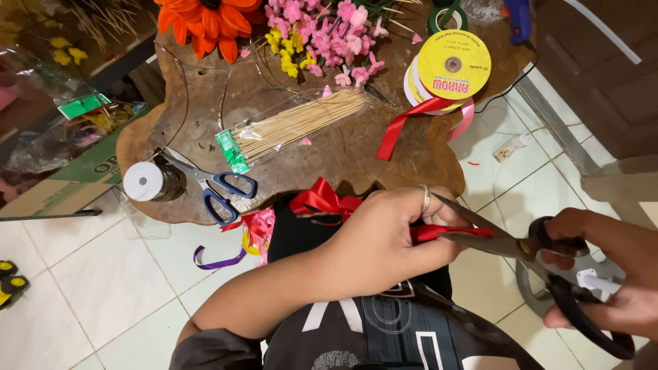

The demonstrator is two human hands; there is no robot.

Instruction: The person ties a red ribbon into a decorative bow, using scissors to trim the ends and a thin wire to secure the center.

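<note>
Item: red ribbon strip (449, 233), pinched in the fingers (439, 226) of the left hand (384, 240), lying at 3 o'clock of that hand over the lap. Long axis runs roughly level, free end toward 3 o'clock. Right hand (610, 274): fingers curled through the loops of black-handled scissors (528, 250), blades parted about the strip. Step judged: cutting the ribbon; next move would call for a clean close across the strip. Wooden table (205, 103) at 12 o'clock carries a yellow ribbon spool (454, 65)
</note>
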